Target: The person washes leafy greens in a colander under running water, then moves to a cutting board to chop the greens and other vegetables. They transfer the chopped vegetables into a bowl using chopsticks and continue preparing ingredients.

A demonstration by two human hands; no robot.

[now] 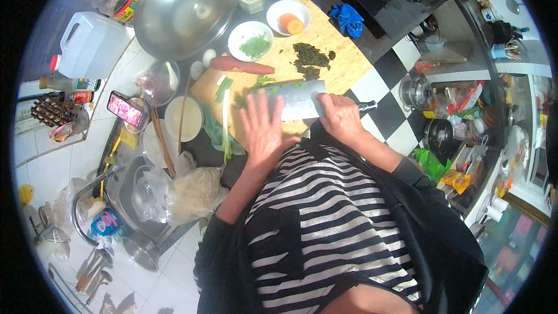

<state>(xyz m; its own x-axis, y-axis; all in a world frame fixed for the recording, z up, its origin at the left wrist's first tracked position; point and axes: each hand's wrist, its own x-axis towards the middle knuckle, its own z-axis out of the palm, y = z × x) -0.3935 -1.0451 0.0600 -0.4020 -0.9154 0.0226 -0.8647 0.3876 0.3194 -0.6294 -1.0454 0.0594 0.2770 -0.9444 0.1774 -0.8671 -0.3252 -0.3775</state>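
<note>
My right hand (342,115) grips a broad cleaver (303,99) at its handle, over the near side of the wooden cutting board (344,48). Bits of chopped green herb cling to the blade. Fingers spread and slightly blurred, my left hand (263,128) is at the blade's left end; whether it touches the steel I cannot tell. More chopped greens (263,81) show just beyond the blade. A long scallion (226,126) lies left of that hand, with short scallion pieces (223,87) near it. Farther back are a reddish root vegetable (242,66) and a dark chopped heap (310,60).
A bowl of chopped greens (250,41), a bowl with carrot pieces (288,18) and two eggs (202,64) stand at the back. A large metal basin (185,8) is behind left. Left lie a propped phone (126,109) and a sink (130,187). A blue cloth (347,19) lies near the stove (401,13).
</note>
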